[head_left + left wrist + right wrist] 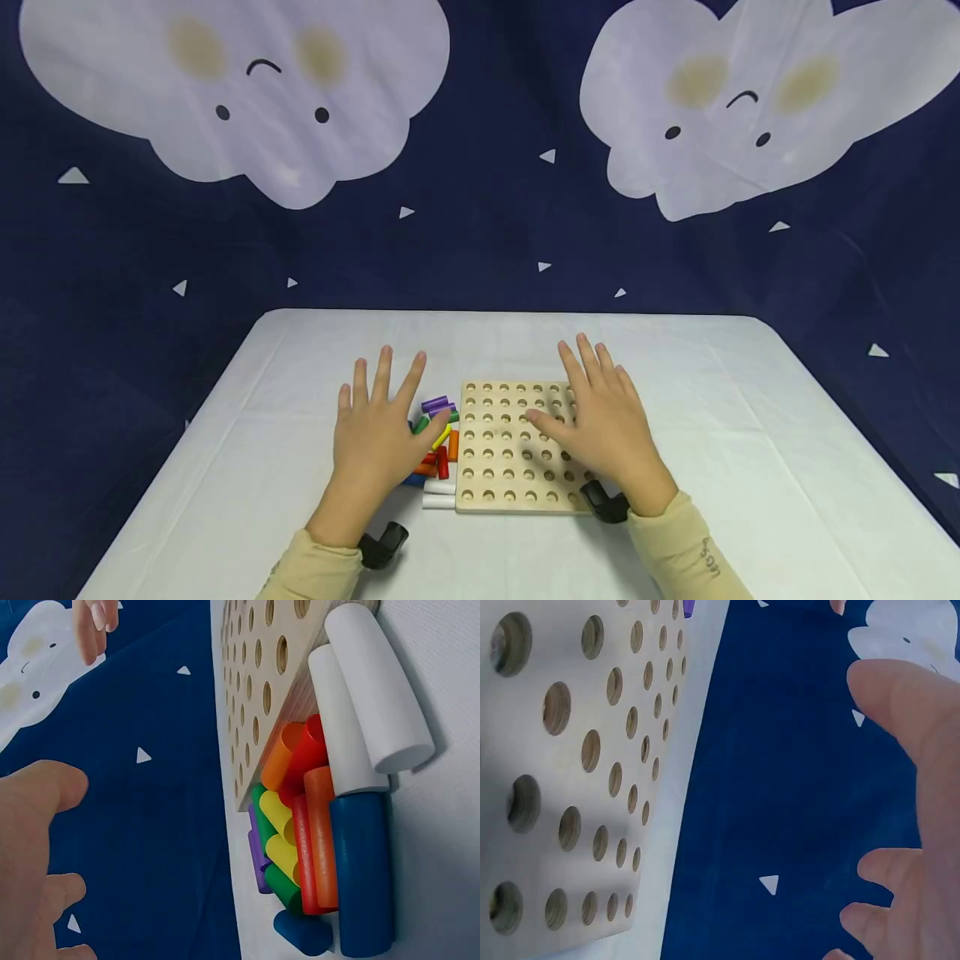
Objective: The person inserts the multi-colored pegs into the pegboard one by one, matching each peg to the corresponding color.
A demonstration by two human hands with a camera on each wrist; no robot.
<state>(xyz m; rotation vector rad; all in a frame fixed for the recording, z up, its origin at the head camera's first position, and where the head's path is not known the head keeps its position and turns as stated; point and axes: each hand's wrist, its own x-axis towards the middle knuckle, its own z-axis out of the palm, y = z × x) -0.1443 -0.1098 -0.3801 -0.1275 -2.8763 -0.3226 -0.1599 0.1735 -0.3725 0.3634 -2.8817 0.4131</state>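
My left hand (381,437) is raised with its fingers spread, holding nothing, just left of a pile of coloured wooden pegs. Over the right part of a square wooden pegboard (498,446) hovers my right hand (611,421), its fingers straight and thumb apart. Rows of round holes cover the board, and no peg stands in those that show. Against its left side lie two white pegs (381,690), a blue peg (365,874), yellow pegs (283,859), and several red, orange, green and purple ones. Part of the pile is hidden by my left thumb in the head view.
A white cloth covers the table (750,467). Behind it hangs a dark blue curtain (480,233) printed with clouds and small triangles. Black wrist straps with mounts (384,546) sit at both of my wrists, below beige sleeves (318,571).
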